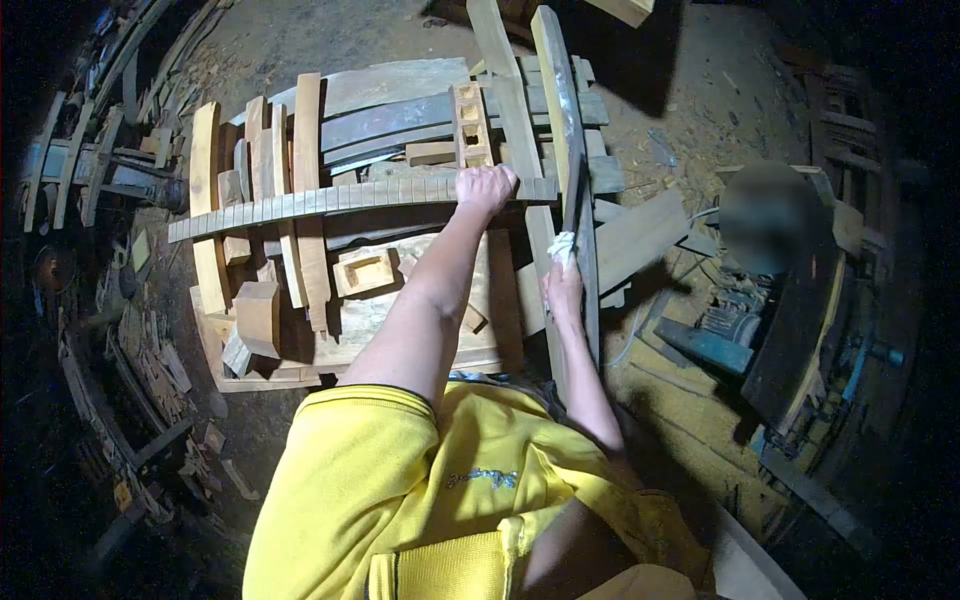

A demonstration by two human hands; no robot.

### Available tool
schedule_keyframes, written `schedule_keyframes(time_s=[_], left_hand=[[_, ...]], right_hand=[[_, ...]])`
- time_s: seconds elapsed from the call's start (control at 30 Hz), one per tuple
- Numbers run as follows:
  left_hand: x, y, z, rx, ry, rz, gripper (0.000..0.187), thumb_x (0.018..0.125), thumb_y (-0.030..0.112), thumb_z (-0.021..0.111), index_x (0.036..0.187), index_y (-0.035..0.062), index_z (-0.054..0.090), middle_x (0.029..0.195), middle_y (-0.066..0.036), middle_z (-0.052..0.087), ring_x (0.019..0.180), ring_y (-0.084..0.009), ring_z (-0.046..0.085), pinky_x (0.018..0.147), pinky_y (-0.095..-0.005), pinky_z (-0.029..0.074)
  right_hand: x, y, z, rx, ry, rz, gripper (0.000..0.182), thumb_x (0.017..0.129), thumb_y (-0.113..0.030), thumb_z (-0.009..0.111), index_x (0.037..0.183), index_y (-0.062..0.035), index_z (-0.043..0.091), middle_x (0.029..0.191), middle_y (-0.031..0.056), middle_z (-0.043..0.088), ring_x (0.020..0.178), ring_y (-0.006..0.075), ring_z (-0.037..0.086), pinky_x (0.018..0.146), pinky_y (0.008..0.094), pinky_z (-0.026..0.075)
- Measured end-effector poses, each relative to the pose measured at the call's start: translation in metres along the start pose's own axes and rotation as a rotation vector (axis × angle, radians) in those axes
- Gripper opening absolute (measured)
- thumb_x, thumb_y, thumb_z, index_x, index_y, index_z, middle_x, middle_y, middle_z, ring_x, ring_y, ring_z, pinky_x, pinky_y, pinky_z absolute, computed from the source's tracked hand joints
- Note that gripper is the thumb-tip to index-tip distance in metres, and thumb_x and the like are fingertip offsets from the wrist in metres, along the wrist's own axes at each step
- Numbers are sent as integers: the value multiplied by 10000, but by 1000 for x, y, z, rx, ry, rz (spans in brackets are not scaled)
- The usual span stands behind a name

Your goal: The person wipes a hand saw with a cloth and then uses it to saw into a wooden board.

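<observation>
My left hand (487, 189) is closed round a long, slightly curved wooden strip (330, 200) marked with many cross lines. That strip lies across several upright-running boards (309, 150) and under my hand beside a block with square holes (469, 115). On the right, my right hand (563, 288) is closed on a crumpled white cloth (562, 248), next to a long dark-faced beam (570, 130). Below the strip sits a small wooden piece with a rectangular recess (365, 272).
A brown block (258, 318) stands at the pile's lower left. Blue-green machinery (705, 345) sits at the right, by a dark board (800, 330). Wood scraps (150, 350) cover the ground at the left. A wide board (640, 245) juts out to the right.
</observation>
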State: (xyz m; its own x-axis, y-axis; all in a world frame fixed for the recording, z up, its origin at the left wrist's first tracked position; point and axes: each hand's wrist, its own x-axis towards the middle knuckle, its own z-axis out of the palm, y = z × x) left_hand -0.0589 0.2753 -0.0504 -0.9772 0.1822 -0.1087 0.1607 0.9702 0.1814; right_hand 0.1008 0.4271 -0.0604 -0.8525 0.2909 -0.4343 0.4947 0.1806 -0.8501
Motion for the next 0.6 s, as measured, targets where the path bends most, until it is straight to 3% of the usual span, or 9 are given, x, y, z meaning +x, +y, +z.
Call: schedule_keyframes(time_s=[0.07,0.1,0.17,0.3,0.37,0.4,0.47,0.6], left_hand=[[1,1,-1,-8,-5,-11,343,816,244,349,720,130,658,756,-116,648,714,-217,637,624,-363,479],[2,0,0,-17,-8,-22,347,816,243,350,710,131,660,753,-116,648,711,-218,638,625,-362,479],[2,-2,4,-11,6,-7,340,818,239,348,720,133,656,753,-112,648,712,-218,638,622,-361,479],[-3,-1,-4,16,32,57,315,823,223,341,748,139,635,751,-99,649,707,-214,638,608,-364,479],[-5,-1,-7,37,29,77,308,825,219,339,750,142,627,750,-95,650,705,-211,638,603,-366,479],[-5,-1,-8,60,26,94,302,827,214,336,752,144,619,749,-90,650,702,-208,638,597,-369,478],[-3,-2,-3,51,26,83,301,826,214,336,746,145,618,749,-89,650,701,-205,638,594,-369,477],[4,-5,12,45,24,84,299,825,215,338,732,148,615,746,-87,651,700,-200,638,584,-366,476]], right_hand=[[10,25,-1,-352,45,-193,175,911,-210,347,943,-55,421,479,7,398,341,93,381,312,249,311],[8,25,-1,-350,44,-196,175,911,-210,347,943,-55,421,479,7,398,341,93,381,312,249,311],[4,24,2,-374,29,9,302,882,-255,378,1051,-14,445,869,265,567,801,429,538,680,497,406],[-2,24,6,-362,16,9,280,880,-257,384,1028,-27,444,872,268,562,802,440,531,684,511,396],[-3,24,10,-426,55,-148,211,888,-237,382,896,-31,426,545,90,475,427,205,492,400,344,399],[-6,18,11,-425,55,-149,211,888,-237,382,896,-31,426,545,90,475,427,205,492,400,344,399],[-11,5,11,-512,52,-208,240,881,-250,390,919,-19,440,630,176,541,550,330,552,516,429,425],[-20,-13,12,-509,26,-177,260,876,-260,394,943,-15,451,748,238,568,701,411,552,611,484,411]])
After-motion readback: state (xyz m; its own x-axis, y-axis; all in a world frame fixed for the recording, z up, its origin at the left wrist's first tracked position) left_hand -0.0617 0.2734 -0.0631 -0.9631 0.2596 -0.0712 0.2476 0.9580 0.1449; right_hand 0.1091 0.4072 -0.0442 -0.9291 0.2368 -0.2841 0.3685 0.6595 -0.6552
